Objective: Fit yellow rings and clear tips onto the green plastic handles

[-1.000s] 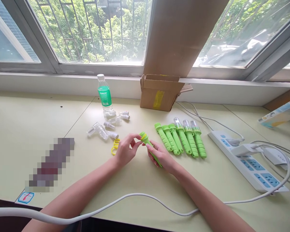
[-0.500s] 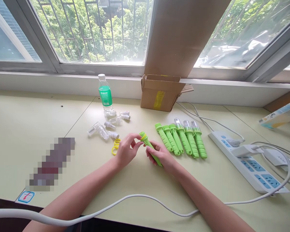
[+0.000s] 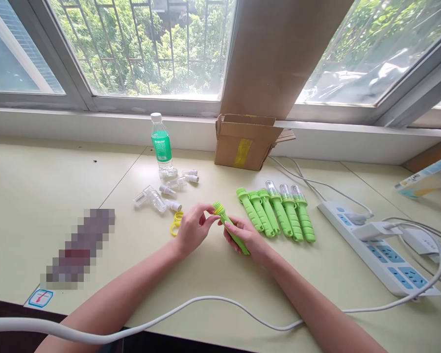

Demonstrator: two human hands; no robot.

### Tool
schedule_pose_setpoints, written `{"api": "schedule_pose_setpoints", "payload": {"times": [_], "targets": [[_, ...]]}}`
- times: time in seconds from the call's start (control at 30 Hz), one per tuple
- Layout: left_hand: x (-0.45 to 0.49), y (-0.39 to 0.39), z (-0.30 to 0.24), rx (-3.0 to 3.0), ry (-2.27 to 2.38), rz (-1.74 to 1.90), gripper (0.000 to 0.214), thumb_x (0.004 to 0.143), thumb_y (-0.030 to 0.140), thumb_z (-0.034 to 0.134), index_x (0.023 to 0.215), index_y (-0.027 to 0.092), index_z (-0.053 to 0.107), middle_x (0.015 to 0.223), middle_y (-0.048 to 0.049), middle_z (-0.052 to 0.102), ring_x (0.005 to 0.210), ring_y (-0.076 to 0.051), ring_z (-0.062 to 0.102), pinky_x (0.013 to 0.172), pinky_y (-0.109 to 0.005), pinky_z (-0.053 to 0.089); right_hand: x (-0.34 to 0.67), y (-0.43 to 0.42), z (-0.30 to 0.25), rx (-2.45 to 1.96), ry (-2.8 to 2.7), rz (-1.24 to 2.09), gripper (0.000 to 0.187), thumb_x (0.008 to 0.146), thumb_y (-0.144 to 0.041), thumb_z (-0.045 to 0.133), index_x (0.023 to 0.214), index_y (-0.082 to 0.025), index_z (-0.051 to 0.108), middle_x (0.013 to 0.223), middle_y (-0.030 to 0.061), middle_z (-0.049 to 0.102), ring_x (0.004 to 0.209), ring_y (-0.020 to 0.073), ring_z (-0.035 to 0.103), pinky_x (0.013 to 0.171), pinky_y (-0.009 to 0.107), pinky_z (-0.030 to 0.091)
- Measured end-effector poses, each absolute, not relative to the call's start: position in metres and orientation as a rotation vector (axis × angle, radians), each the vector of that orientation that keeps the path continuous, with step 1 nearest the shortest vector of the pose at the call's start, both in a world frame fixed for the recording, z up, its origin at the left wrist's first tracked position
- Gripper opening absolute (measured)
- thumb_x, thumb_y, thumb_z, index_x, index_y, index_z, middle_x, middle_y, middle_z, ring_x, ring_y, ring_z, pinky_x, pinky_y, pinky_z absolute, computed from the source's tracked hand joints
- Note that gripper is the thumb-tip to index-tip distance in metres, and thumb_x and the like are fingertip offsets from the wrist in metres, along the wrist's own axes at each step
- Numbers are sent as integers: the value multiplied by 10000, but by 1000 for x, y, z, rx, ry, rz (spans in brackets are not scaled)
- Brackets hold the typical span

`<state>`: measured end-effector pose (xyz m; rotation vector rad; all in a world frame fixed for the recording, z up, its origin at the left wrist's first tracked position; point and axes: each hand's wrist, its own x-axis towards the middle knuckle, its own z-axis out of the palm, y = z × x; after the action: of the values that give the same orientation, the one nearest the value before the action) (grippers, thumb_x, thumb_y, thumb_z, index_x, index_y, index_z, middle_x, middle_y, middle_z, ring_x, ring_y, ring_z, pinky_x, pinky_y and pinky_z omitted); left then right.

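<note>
Fitting a yellow ring [image 3: 217,209] onto the green handle [image 3: 231,228]: left hand [image 3: 191,229] is pinching the ring at the tip, right hand [image 3: 247,237] is gripping the shaft. Probably needing a square push next, then it's joining the row of handles [image 3: 277,214].

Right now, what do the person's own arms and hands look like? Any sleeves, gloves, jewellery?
Both forearms are bare as far as the frame shows: no sleeves in view. The left hand and right hand wear no gloves, and no rings, watch or bracelets show. The fingers are slim; whether the nails are painted is too small to tell.
</note>
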<state>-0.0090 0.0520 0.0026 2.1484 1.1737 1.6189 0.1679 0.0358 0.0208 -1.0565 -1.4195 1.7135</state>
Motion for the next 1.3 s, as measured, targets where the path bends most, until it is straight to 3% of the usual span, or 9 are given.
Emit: {"api": "schedule_pose_setpoints", "payload": {"times": [0.33, 0.6, 0.87, 1.1, 1.3], "targets": [[-9, 51, 0, 2185, 1075, 1596, 96, 849, 200, 593, 938, 193, 561, 884, -10, 618, 505, -32, 514, 508, -167, 449, 171, 38, 15, -1019, -1339, 1781, 292, 867, -454, 508, 908, -167, 543, 587, -24, 530, 376, 67, 415, 340, 182, 291], [-9, 51, 2, 2177, 1119, 1596, 66, 840, 172, 600, 893, 189, 564, 725, 27, 606, 477, -40, 473, 510, -167, 436, 173, 38, 12, -1013, -1356, 1765, 268, 878, -442, 503, 979, -195, 482, 629, -3, 625, 342, 74, 427, 320, 179, 285], [-8, 50, 1, 2192, 1067, 1581, 84, 857, 179, 577, 938, 189, 557, 909, -18, 606, 505, -25, 499, 520, -167, 449, 168, 37, 15, -996, -1365, 1716, 299, 898, -449, 474, 944, -169, 568, 749, 33, 618, 477, 97, 529, 407, 213, 393], [-9, 52, 0, 2244, 1163, 1542, 54, 861, 211, 578, 900, 194, 545, 794, 14, 613, 472, -41, 458, 514, -187, 429, 168, 37, 13, -1046, -1404, 1695, 311, 903, -462, 455, 893, -165, 545, 677, 9, 595, 394, 64, 447, 343, 190, 313], [-9, 52, -5, 2253, 1103, 1536, 79, 867, 206, 568, 943, 195, 551, 898, -13, 604, 499, -32, 498, 519, -182, 440, 168, 35, 21, -1117, -1409, 1647, 306, 846, -422, 576, 1035, -203, 477, 653, -35, 597, 372, 56, 425, 348, 182, 320]]}}
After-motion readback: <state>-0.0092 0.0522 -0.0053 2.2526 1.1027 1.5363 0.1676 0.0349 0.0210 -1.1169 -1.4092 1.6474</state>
